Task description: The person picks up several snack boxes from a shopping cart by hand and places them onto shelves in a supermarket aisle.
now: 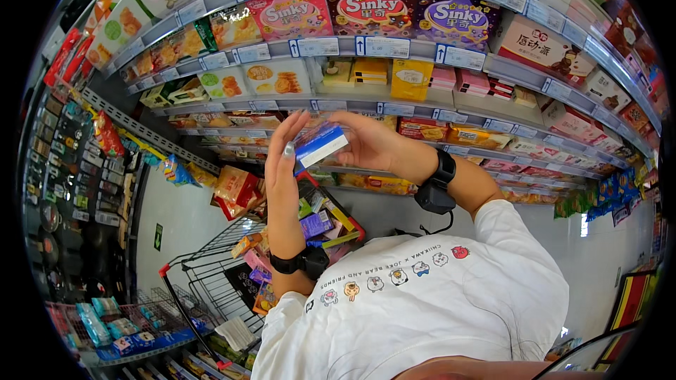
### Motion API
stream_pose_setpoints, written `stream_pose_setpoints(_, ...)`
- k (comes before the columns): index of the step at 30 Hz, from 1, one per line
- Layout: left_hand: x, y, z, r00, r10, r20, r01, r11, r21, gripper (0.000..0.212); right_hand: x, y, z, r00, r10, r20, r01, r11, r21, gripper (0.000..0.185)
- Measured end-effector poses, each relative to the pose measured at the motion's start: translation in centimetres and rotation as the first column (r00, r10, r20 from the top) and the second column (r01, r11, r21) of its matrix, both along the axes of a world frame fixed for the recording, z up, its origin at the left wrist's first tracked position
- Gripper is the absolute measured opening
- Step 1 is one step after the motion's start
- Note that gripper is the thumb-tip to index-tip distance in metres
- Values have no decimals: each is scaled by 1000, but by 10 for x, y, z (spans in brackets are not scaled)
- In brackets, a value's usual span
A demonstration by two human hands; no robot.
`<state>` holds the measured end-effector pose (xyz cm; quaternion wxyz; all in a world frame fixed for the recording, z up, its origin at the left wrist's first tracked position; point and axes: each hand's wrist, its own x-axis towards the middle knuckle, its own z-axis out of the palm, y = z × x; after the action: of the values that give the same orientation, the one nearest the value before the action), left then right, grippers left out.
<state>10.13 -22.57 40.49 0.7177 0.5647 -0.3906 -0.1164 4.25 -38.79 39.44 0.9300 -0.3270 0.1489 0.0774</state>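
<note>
A small blue box with a white printed strip point(322, 149) is held between both hands in front of the snack shelves. My left hand point(283, 142) rests along the box's left side, fingers pointing up, a silvery nail or ring showing on it. From the right, my right hand point(372, 140) grips the box, its fingers partly hidden behind it. Both wrists wear black straps with small black devices. Below the box stands a wire shopping cart point(203, 274) with red corners, holding several packaged snacks, among them a purple packet point(317, 224).
Shelves with price-tag rails point(327, 47) curve across the front, filled with boxed biscuits and a yellow box point(411, 80). Snack bags point(177, 170) hang from a strip at the left. A rack of hanging goods point(79, 169) lies further left, and a wire bin with blue packets point(95, 322) at lower left.
</note>
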Motion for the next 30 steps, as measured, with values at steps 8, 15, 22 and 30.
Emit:
stream_pose_setpoints(8, 3, -3, -1, 999, -9, -31, 9, 1000, -4, 59, -3, 5, 8, 985, -58, -161, 79, 989, 129, 23)
stream_pose_setpoints(15, 10, -12, -5, 998, 16, 56, -17, 1000, 11, 55, -2, -4, 7, 987, -69, -145, 85, 991, 105, 22)
stream_pose_setpoints(22, 1, -22, 29, 579, 251, 775, -473, 878, 69, 54, -18, -32, 34, 967, -221, 123, 248, 926, -286, 21)
stream_pose_setpoints(30, 11, -49, 68, 506, 206, 838, -467, 882, 65, 58, -19, -67, 93, 744, -153, 650, 599, 584, -548, 49)
